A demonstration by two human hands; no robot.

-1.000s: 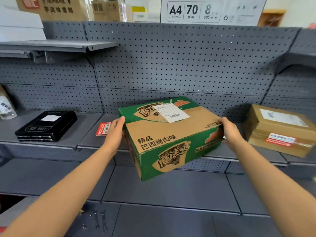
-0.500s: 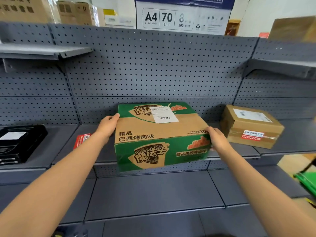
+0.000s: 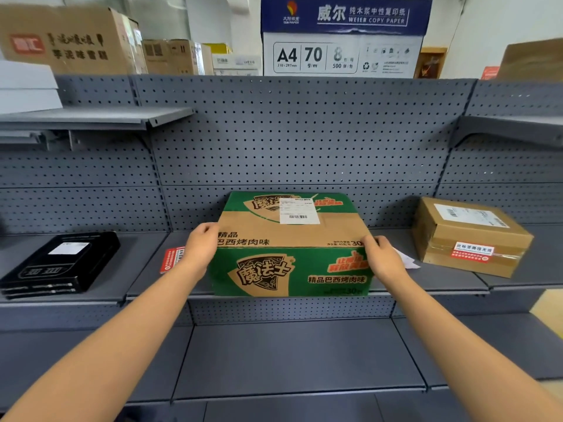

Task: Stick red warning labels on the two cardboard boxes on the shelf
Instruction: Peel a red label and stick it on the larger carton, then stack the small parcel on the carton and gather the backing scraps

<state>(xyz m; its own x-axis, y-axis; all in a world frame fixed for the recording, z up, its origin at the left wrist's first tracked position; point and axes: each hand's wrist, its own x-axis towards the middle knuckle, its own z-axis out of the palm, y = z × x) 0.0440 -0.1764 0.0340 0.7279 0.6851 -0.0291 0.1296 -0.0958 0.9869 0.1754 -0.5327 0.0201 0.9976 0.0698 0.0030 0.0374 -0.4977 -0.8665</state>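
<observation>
Head view shows you holding the green carton (image 3: 292,248) by its two upper front corners. Your left hand (image 3: 199,251) is curled round the left corner and your right hand (image 3: 384,260) round the right one, both clamped on the cardboard. Your forearms reach straight forward, wrists slightly bent inward. How far your fingers run down the side walls is hidden, so I cannot say how deep the hold goes.

The green carton sits square on the grey shelf (image 3: 426,284), its front face about level with the lip and a white shipping label (image 3: 298,211) on its top. No red sticker shows on it. Just left of the carton, partly behind your left wrist, lies a red label sheet (image 3: 171,258). Well to the carton's right stands the brown box (image 3: 469,236), turned at an angle, with a red warning label (image 3: 472,252) already on its front. Far to the carton's left lies a black case (image 3: 61,263).

Expect the carton to be bulky but probably not heavy. It should be stiff at corners and edges and softer mid-panel. The printed skin looks smooth, perhaps a little slick, so keep your hold at the corners and slide it rather than lift it. When you press the sticker on, choose a spot near an edge, where the board gives least.
</observation>
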